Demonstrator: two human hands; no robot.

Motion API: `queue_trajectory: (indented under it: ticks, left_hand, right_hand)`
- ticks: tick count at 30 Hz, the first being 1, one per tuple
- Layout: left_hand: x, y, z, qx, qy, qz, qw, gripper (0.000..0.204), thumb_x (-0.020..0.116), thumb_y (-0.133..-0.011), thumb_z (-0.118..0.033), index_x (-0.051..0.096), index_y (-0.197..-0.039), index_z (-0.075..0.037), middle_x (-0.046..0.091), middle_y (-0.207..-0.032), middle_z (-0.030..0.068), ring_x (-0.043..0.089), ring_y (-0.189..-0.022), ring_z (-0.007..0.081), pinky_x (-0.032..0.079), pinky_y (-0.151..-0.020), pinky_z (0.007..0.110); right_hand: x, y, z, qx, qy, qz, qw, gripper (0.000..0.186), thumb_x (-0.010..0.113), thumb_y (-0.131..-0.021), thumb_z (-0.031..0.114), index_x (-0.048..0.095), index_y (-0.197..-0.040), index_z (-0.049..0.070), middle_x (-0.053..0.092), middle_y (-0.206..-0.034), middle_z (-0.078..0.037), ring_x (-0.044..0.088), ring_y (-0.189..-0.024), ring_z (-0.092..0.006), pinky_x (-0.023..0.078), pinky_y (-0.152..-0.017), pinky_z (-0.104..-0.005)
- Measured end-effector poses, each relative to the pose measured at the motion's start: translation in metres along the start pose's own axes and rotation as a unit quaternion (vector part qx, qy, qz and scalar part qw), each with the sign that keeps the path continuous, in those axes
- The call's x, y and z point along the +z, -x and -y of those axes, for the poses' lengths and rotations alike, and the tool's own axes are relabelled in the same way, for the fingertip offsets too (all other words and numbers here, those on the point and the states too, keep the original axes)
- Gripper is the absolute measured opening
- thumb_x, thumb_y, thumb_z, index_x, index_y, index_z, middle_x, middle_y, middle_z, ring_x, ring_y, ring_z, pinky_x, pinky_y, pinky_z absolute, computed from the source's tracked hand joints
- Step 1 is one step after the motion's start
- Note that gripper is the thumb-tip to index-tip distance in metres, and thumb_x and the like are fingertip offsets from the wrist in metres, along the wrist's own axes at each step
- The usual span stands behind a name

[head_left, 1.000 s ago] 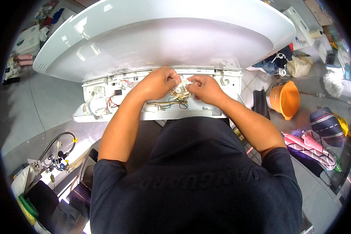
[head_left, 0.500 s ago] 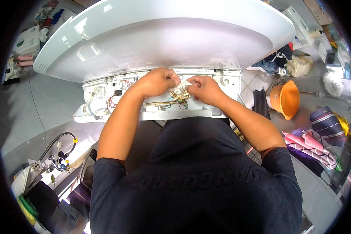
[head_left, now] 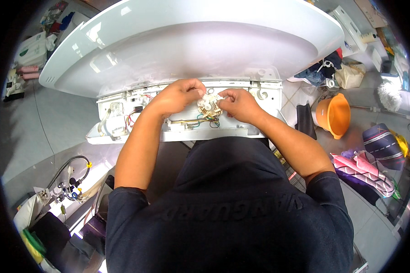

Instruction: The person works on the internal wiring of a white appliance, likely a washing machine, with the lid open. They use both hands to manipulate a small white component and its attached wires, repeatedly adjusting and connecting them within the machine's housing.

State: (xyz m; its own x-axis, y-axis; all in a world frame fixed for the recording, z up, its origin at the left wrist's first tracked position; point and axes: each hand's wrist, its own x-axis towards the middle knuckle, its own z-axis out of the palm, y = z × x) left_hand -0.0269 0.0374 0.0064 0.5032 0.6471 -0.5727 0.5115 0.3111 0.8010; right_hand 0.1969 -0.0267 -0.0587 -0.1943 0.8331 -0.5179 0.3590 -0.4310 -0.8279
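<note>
A small off-white plastic mechanism [head_left: 208, 106] with wires, resembling an appliance timer, sits between my hands above an open white panel housing [head_left: 168, 135]. My right hand [head_left: 240, 105] pinches its right side between thumb and fingers. At its upper left edge, my left hand [head_left: 180, 98] is closed, thumb against fingers; what lies in that pinch, if anything, is too small to make out. Yellow, green and dark wires [head_left: 209, 120] run below the mechanism along the housing. Red wires and a black connector [head_left: 138, 109] show left of my left forearm.
A large glossy white curved lid [head_left: 191, 50] stands raised behind the housing. To the right are an orange bucket [head_left: 337, 116], pink cloth [head_left: 362, 170] and a cream bag [head_left: 350, 75]. Hoses and fittings [head_left: 73, 184] lie at lower left.
My left hand has shifted slightly left, its fingertips drawing away a little and uncovering more of the mechanism's top. The right hand keeps its hold.
</note>
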Motion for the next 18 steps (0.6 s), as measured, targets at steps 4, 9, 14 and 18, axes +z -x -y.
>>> queue_trajectory:
  ticks: [4,9,14,18]
  left_hand:
    - [-0.003,0.003,0.022,0.062,0.196,0.017,0.978,0.014,0.061,-0.097,-0.019,0.061,-0.103,-0.005,0.068,-0.096,0.0049,0.059,-0.083,0.0114,0.048,-0.075,0.028]
    - [-0.001,0.008,0.043,0.123,0.413,0.067,0.900,0.011,0.063,-0.097,-0.015,0.059,-0.104,-0.007,0.065,-0.090,0.0051,0.059,-0.080,0.0111,0.049,-0.072,0.024]
    - [0.002,0.008,0.052,0.133,0.501,0.115,0.847,0.012,0.061,-0.097,-0.011,0.059,-0.108,-0.005,0.062,-0.090,0.0056,0.057,-0.080,0.0126,0.048,-0.073,0.025]
    - [0.004,0.008,0.054,0.153,0.530,0.140,0.823,0.014,0.058,-0.098,-0.008,0.058,-0.112,-0.005,0.060,-0.094,0.0066,0.054,-0.081,0.0143,0.047,-0.075,0.027]
  right_hand:
    - [-0.001,0.002,0.004,0.005,0.002,0.000,1.000,0.045,0.069,-0.081,0.033,0.070,-0.112,0.001,0.071,-0.076,-0.008,0.067,-0.062,-0.0151,0.053,-0.064,-0.0289]
    - [0.001,-0.002,-0.002,-0.013,0.019,-0.010,1.000,0.044,0.069,-0.082,0.032,0.070,-0.112,0.000,0.071,-0.077,-0.008,0.067,-0.063,-0.0147,0.053,-0.064,-0.0289]
    - [0.000,0.002,0.001,-0.007,0.006,-0.009,1.000,0.044,0.069,-0.083,0.031,0.070,-0.113,-0.001,0.070,-0.076,-0.007,0.067,-0.062,-0.0141,0.052,-0.063,-0.0290]
    - [-0.001,0.003,0.005,-0.002,-0.004,0.008,1.000,0.041,0.069,-0.086,0.026,0.067,-0.115,-0.002,0.068,-0.074,-0.005,0.063,-0.061,-0.0114,0.051,-0.060,-0.0271]
